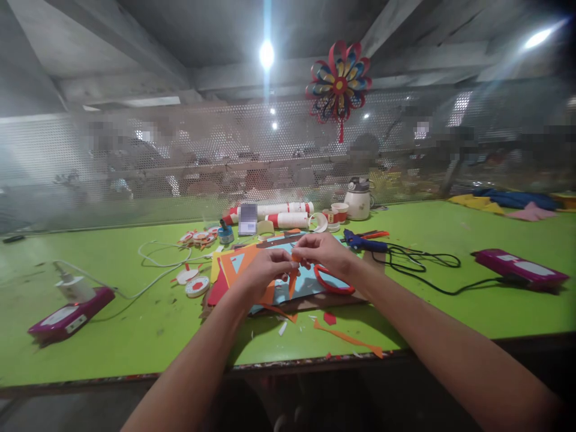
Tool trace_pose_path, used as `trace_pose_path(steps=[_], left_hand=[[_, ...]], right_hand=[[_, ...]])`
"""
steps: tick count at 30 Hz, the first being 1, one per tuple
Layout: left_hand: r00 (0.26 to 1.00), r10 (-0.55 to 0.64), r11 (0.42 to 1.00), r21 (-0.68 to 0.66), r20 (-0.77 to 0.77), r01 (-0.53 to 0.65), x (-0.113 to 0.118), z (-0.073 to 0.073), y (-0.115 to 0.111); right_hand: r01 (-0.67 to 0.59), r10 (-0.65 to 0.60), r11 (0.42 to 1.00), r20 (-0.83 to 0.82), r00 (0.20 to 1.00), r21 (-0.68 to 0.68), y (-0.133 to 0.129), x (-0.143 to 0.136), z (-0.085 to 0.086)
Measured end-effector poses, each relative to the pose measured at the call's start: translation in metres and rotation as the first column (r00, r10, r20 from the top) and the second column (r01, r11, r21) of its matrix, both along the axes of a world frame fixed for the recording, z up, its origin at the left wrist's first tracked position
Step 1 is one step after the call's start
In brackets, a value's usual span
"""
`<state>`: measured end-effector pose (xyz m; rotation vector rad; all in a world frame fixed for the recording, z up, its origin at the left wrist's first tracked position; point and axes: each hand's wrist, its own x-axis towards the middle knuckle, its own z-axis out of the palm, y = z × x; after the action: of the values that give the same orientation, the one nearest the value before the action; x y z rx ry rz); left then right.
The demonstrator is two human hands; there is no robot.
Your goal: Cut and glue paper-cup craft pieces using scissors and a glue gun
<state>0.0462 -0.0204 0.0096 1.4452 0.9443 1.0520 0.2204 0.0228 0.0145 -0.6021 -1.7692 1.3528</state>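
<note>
Both hands meet over a pile of coloured sheets. My left hand (269,269) and my right hand (318,252) pinch a small orange paper piece (293,282) between their fingertips; its narrow end points down. Beneath lie a light blue sheet (279,291), orange sheets (229,277) and a red sheet (219,290), on brown cardboard (333,302). Red-handled scissors (333,289) rest on the blue sheet below my right hand, their blades partly hidden. An orange paper offcut (348,340) lies near the table edge beside a red scrap (330,318).
A blue glue gun (366,242) with its black cord lies right, near a purple power strip (521,269). Another power strip (74,315) is left. Paper cup stacks (288,221), a white jug (358,201), a phone (247,219) and a blue bottle (225,233) stand behind.
</note>
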Motion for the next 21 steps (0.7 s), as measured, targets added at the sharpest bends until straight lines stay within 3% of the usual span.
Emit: trace_pose_path(steps=[7, 21], left_hand=[[1.000, -0.005, 1.000, 0.024, -0.002, 0.005, 0.0031, 0.0009, -0.0029], [0.999, 0.038, 0.998, 0.054, 0.017, -0.039, 0.0041, 0.0024, -0.0047]], right_hand=[[0.040, -0.040, 0.998, -0.008, 0.999, 0.040, -0.0025, -0.0016, 0.0022], [0.057, -0.063, 0.995, -0.069, 0.996, -0.076, 0.0030, 0.0044, 0.0077]])
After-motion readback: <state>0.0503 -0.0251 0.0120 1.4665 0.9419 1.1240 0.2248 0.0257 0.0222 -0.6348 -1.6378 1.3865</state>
